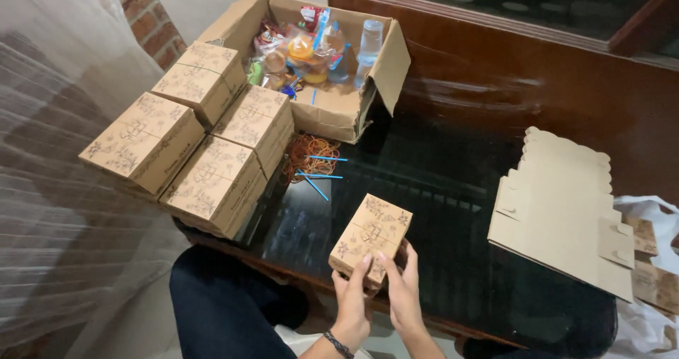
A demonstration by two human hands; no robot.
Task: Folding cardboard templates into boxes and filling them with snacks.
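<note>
From my feed the biggest thing is the dark glass counter (453, 210), glossy and reflecting a lot. On its far end sits one open carton (332, 108) with its flaps out, stuffed with wrapped snacks and one clear water bottle (370, 42); I can't count the snacks, they're all jumbled. Over on the right edge there's a stack of flat unfolded box blanks (559, 210), scalloped along the top; can't tell how many are in the pile. On the left I count four finished printed boxes (205, 136) showing on top, pushed together in a cluster, with at least some sitting on a lower layer I can't count. Between that cluster and the carton is a heap of orange rubber bands (311, 154), with three blue straws (318, 176) lying just beside it on the glass.

Then the one small box (370, 237), same printed cardboard, tilted, held over the near edge of the counter. Left hand (351, 295) and right hand (402, 288) are both clamped on its near end, fingers up the side, a tight grip. Dark bracelet (338, 345) on the left wrist.
</note>
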